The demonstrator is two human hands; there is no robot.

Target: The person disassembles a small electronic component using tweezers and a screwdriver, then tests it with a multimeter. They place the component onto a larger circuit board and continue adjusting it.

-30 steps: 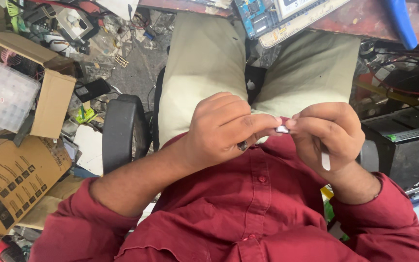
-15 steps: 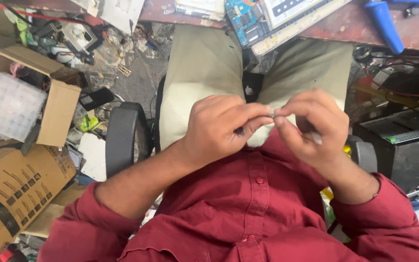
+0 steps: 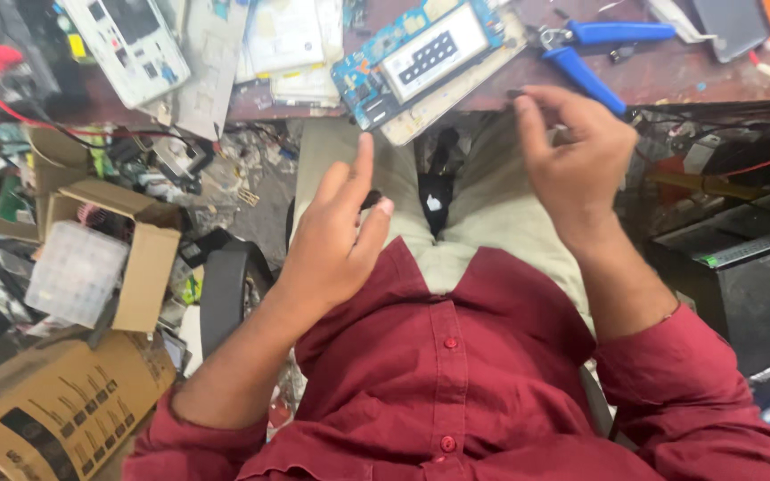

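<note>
While I sit: I look down at my red shirt, my tan trousers and both my hands.
Left hand: my left hand is over my lap at about 9 o'clock from the middle. My thumb and first finger pinch a small black bit. My other fingers stick up loose.
Small black bit: it sits at my left fingertips, above my left leg. It is too tiny for me to tell what it is.
Right hand: my right hand is up at about 1 o'clock, near the edge of the brown table. My fingers curl in and seem to nip something small and dark at the tips. I cannot tell what it is.
Table: a blue circuit board with a pale screen lies at 12 o'clock. Blue-handled pliers lie just past my right hand.
Floor on my left: an open cardboard box holds a clear plastic case. A bigger brown box sits at 8 o'clock. Red wires trail at 10 o'clock.
</note>
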